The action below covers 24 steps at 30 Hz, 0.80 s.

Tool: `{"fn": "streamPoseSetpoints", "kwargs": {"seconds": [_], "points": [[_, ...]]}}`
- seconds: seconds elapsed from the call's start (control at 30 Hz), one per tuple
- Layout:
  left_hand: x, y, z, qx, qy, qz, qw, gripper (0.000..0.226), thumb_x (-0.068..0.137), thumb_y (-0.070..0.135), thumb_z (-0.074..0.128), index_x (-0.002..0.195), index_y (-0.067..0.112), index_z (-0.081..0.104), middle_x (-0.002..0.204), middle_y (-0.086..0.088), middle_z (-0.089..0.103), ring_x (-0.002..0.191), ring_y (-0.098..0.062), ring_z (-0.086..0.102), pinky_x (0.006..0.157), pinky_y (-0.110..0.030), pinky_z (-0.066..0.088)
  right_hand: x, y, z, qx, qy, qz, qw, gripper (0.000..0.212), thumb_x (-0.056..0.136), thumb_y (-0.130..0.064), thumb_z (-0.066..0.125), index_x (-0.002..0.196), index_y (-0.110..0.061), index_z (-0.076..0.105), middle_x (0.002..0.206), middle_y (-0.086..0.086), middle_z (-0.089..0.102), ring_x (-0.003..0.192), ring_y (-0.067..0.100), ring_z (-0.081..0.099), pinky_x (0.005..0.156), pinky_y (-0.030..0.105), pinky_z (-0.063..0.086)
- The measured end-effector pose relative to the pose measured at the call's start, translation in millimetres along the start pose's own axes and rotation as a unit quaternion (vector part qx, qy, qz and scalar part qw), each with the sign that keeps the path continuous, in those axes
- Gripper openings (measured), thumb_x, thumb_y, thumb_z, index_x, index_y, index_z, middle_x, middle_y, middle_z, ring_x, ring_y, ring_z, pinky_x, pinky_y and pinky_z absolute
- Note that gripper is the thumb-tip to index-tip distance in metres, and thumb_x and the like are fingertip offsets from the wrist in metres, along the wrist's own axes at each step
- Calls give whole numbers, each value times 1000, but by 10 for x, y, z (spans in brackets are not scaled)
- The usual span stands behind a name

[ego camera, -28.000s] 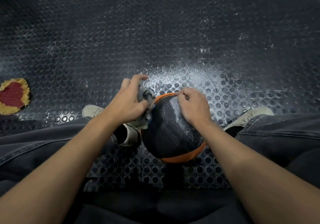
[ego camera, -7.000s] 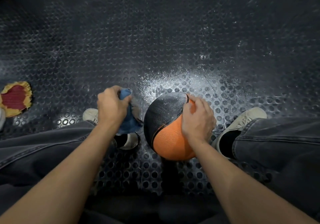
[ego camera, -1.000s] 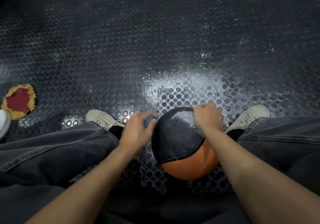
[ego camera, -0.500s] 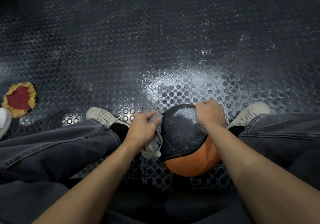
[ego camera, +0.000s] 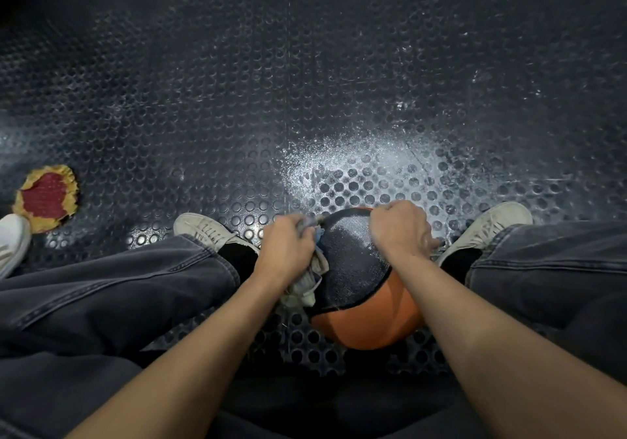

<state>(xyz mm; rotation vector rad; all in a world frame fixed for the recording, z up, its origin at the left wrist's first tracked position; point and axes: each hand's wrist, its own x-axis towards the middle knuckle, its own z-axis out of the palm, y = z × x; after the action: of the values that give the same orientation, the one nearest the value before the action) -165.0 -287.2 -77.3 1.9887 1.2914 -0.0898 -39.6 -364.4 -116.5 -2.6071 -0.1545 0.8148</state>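
Black-and-orange ball (ego camera: 359,289), grey-blue cloth (ego camera: 310,279), black studded floor (ego camera: 305,82).

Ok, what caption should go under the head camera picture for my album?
Cleaning time: the left hand presses a cloth against the ball while the right hand holds it.

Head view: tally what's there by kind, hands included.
Balls: 1, ball
Cloths: 2, rag, red cloth
Shoes: 3, left shoe, right shoe, white shoe
Hands: 2, left hand, right hand
Total: 8
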Motion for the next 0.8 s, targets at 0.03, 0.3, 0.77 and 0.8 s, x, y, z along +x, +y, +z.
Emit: {"fn": "streamPoseSetpoints", "kwargs": {"seconds": [0.03, 0.3, 0.77, 0.8], "points": [[-15, 6, 7, -1, -10, 3, 1000, 16, 97, 16, 54, 103, 7, 65, 68, 7, 55, 50, -2, 45, 40, -9, 38, -7, -3, 13, -10, 0, 4, 1000, 30, 97, -28, 46, 77, -14, 63, 84, 3, 64, 82, 24, 60, 111, 60, 26], [-25, 46, 48, 25, -22, 48, 998, 18, 96, 23, 57, 106, 12, 68, 66, 8, 56, 47, -4, 47, 38, -11, 33, 31, 40, -23, -13, -24, -40, 999, 41, 102, -24, 40, 62, -20, 51, 60, -4, 49, 61, 17, 53, 111, 64, 25], [163, 139, -12, -41, -85, -11, 996, 19, 98, 19, 52, 102, 5, 64, 71, 12, 52, 46, -7, 49, 37, -10, 36, 15, 2, 34, -30, -7, -10, 999, 38, 102, -33, 40, 74, -15, 58, 73, 1, 58, 74, 22, 60, 111, 63, 23], [40, 131, 6, -37, -95, 21, 995, 18, 97, 21, 54, 103, 8, 65, 75, 13, 56, 53, -13, 55, 42, -11, 39, 38, 18, 21, -30, -9, -4, 999, 36, 102, -33, 41, 75, -15, 59, 76, 1, 60, 75, 21, 59, 110, 61, 25]]}}
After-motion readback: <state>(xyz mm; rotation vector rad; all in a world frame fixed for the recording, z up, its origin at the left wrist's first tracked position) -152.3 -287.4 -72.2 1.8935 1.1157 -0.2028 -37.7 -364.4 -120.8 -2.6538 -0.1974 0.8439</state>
